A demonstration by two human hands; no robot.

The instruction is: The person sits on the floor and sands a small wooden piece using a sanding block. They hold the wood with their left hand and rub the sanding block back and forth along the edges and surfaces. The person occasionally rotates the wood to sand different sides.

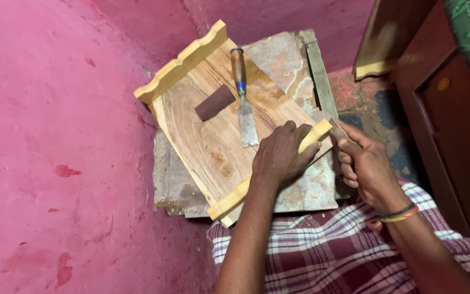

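Note:
A brown wooden board (213, 136) with pale yellow scalloped rails at both ends lies on a worn grey slab (286, 65). My left hand (279, 155) presses down on the near yellow rail (235, 197), fingers curled over it. My right hand (366, 163) is closed on a small brown piece, likely sandpaper (337, 128), held against the rail's right end. A chisel (243, 95) with a wooden handle and blue band rests on the board. A dark brown block (214, 102) lies beside it.
Pink wall and floor (55, 136) surround the slab on the left and behind. A dark wooden door or cabinet (452, 109) stands at the right. My lap in a plaid cloth (322, 245) is just below the slab.

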